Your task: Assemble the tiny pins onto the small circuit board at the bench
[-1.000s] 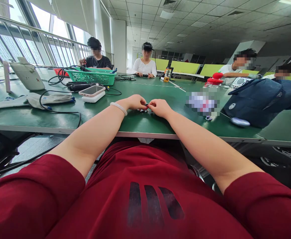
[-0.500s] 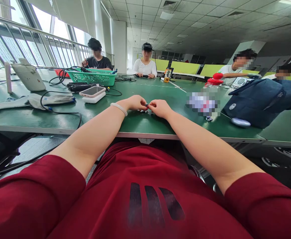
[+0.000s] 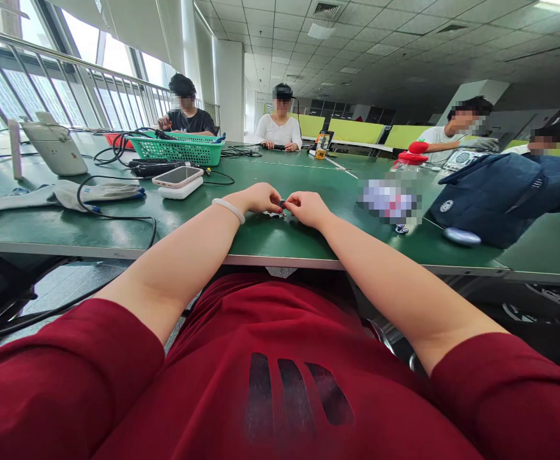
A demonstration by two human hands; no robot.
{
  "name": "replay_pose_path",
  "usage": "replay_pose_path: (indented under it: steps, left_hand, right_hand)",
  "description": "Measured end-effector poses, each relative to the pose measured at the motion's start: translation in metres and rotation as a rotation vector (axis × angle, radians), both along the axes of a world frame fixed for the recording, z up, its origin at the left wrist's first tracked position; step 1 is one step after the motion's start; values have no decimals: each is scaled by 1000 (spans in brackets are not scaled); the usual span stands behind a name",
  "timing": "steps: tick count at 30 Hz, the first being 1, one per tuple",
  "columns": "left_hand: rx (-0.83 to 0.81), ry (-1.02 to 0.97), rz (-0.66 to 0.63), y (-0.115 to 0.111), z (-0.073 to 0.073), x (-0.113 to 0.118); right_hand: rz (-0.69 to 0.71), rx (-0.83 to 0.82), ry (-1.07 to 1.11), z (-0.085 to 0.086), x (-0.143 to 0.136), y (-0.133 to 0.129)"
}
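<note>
Small dark piece (image 3: 282,204) sits pinched by left fingers (image 3: 274,197) and right fingers (image 3: 295,200).

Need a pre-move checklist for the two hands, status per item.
1. Left hand grip: ok, fingertips pinch a small dark piece.
2. Right hand grip: ok, fingertips on the same piece.
3. Clear view of the piece: not ok, fingers cover much of it.
4. Pale bits beneath the hands, all accounted for: cannot tell, partly hidden.
5. Black cable clear of both hands: ok, off to the left.
6. Phone clear of left hand: ok, apart.
</note>
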State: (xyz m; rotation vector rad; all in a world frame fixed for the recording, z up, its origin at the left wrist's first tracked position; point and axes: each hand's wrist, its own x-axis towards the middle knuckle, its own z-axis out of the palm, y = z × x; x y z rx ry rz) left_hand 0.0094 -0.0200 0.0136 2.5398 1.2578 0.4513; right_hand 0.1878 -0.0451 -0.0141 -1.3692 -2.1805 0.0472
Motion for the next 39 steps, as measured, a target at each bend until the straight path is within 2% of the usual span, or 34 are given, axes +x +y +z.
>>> replay_pose_path:
  steps: [17, 27, 29, 34, 39]
  left_hand:
    - [-53, -95, -5, 1, -1, -1]
    - [-214, -183, -20, 1, -2, -3]
    - [-197, -180, -21, 3, -3, -4]
    - [-17, -134, -1, 5, -3, -2]
    - [-26, -231, -38, 2, -2, -2]
  right_hand:
    - [-28, 55, 34, 3, -1, -3]
    - [9, 35, 47, 3, -1, -4]
    - [13, 40, 50, 3, -1, -4]
    - [-3, 52, 60, 1, -1, -2]
    - [-12, 54, 30, 2, -1, -4]
